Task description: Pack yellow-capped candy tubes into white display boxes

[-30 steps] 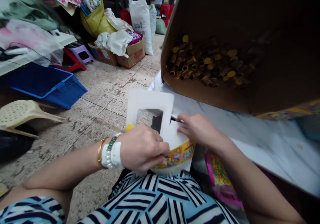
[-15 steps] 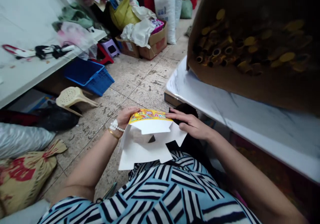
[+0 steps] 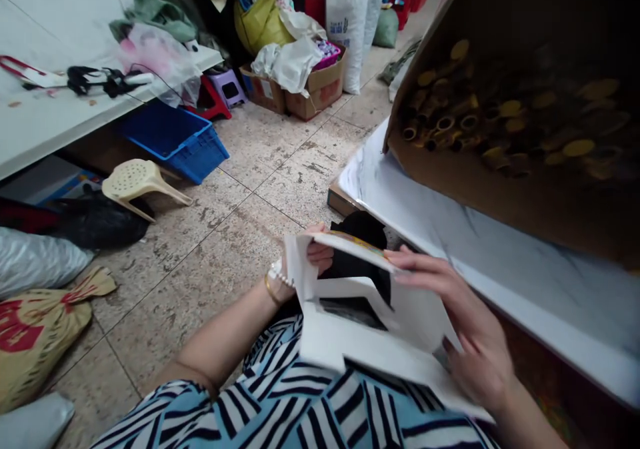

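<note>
A printed cardboard box (image 3: 345,342), white inside with a bit of yellow print along its far edge, is held over my lap, partly folded up and open in the middle. My left hand (image 3: 316,252) grips its far left corner, with fingers curled over the inside of the panel. On the right side my right hand (image 3: 473,329) holds the box, its fingers over the far right edge and the thumb by the near right flap. A pearl bracelet and a gold bangle are on my left wrist. The outer printed face is mostly hidden.
A large carton (image 3: 425,175) of gold-coloured tubes (image 3: 445,123) lies on the white table (image 3: 365,169) at right. On the left are a cream stool (image 3: 137,177), a blue crate (image 3: 200,149), sacks (image 3: 45,335) and a cluttered white table (image 3: 30,129). Cartons (image 3: 320,95) stand farther back.
The box has moved right and turned, its walls now standing up around an opening. My right hand has shifted from the far edge to the right side. The view has tilted slightly.
</note>
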`<state>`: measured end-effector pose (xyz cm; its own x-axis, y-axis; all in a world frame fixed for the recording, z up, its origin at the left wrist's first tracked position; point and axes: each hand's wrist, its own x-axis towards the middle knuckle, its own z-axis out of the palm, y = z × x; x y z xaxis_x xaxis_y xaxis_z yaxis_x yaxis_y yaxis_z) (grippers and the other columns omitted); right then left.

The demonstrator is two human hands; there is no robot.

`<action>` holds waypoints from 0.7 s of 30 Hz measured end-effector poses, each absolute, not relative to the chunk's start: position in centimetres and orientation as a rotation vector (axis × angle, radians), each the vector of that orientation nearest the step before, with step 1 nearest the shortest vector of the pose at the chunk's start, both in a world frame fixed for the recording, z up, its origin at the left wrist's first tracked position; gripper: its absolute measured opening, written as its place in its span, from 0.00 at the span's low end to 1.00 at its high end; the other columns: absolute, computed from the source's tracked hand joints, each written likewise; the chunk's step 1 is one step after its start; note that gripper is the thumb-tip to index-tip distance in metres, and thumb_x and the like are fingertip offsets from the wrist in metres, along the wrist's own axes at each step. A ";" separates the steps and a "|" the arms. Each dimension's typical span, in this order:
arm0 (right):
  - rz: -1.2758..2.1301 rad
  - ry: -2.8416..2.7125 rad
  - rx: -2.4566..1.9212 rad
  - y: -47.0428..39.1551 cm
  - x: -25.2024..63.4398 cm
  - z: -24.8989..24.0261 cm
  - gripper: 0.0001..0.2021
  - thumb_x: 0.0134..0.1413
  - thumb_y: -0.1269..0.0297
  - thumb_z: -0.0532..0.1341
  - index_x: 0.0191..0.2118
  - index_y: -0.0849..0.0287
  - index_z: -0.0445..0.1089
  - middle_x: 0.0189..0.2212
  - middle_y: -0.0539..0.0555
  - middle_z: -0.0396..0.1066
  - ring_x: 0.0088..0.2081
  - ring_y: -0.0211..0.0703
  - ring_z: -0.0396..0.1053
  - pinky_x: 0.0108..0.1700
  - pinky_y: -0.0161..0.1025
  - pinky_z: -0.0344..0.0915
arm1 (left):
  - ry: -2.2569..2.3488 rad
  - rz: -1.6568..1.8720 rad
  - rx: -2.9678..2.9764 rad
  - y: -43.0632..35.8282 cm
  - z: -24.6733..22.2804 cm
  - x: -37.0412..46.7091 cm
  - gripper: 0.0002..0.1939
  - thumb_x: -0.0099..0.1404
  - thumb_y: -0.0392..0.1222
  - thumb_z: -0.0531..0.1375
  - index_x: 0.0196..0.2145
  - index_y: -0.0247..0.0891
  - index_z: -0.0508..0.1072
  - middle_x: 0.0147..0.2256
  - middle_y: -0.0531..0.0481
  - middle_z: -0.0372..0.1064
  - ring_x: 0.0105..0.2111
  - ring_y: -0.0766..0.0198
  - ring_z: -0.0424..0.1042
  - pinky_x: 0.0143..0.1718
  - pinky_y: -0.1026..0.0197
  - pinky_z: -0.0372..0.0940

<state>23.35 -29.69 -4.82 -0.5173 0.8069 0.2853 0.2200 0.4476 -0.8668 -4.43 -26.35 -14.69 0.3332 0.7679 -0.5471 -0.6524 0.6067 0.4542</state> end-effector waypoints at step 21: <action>0.869 -1.767 -1.246 -31.5 23.1 -12.1 0.22 0.69 0.58 0.56 0.66 0.43 0.63 0.69 0.54 0.57 0.69 0.57 0.57 0.69 0.65 0.53 | 0.937 0.814 0.061 -27.5 -25.1 -4.8 0.16 0.73 0.49 0.59 0.32 0.34 0.69 0.22 0.61 0.58 0.17 0.76 0.54 0.16 0.71 0.53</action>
<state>23.07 -31.53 -12.13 -0.2058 0.9551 0.2132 0.4148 0.2825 -0.8650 -4.75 -27.53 -25.07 0.3239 0.6452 -0.6919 -0.5950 0.7075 0.3812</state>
